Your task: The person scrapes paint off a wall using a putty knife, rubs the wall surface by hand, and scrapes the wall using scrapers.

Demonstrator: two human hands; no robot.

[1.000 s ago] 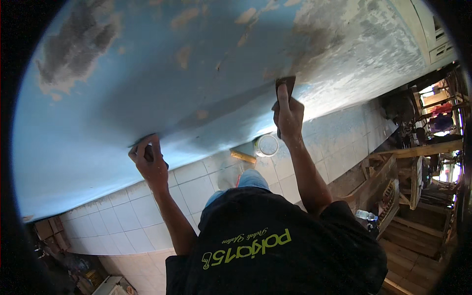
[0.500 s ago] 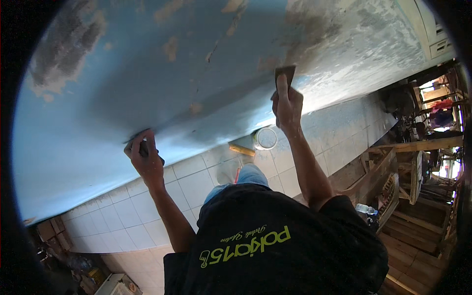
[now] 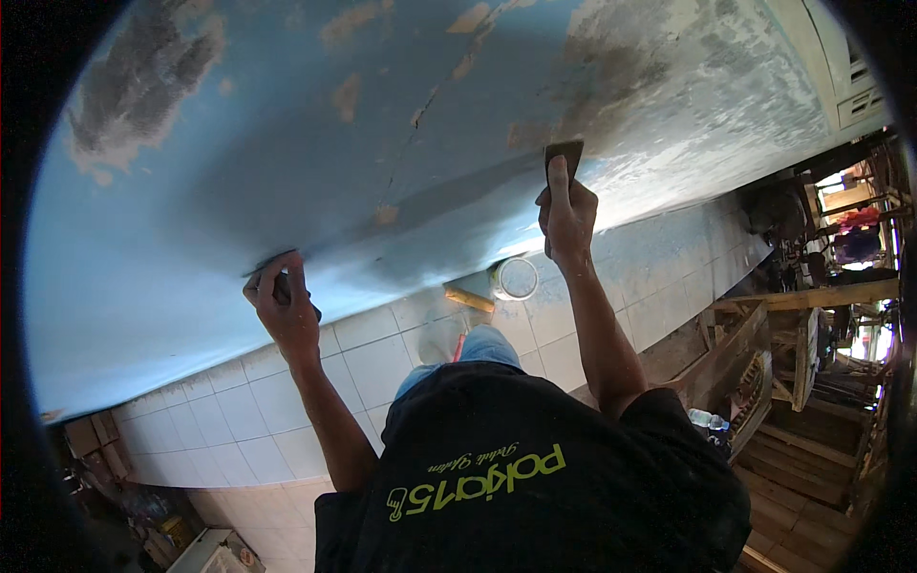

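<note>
Scraper (image 3: 571, 153): dark flat plate, right of centre in the frame, close against the blue wall (image 3: 287, 143); cannot tell if in full contact.
Right hand (image 3: 571, 215): wrapped around the scraper's near end, thumb laid straight along the plate, other fingers curled beneath and partly hidden.
Scraper handling: likely light and stiff, perhaps with slight give at the edge; possibly slippery if dusty or wet.
Scraper hold: best taken at the near end, thumb flat on the face, front edge left free.
Dark tool (image 3: 283, 286): left of centre, mostly covered by fingers, thin edge toward the wall; exact kind not discernible.
Left hand (image 3: 296, 320): fingers bent, pinching the dark tool between thumb and fingertips.
Dark tool handling: probably light and rigid, not fragile; best pinched across the back, clear of the thin edge.
Wall surface: hard by appearance, with crack (image 3: 417, 116) at upper centre and grey patch (image 3: 143, 86) at upper left; probably flaky there.
Bucket (image 3: 498, 279): white, round-rimmed, on the tiled floor (image 3: 239, 411) near the wall, just right of a yellowish block (image 3: 469, 299).
</note>
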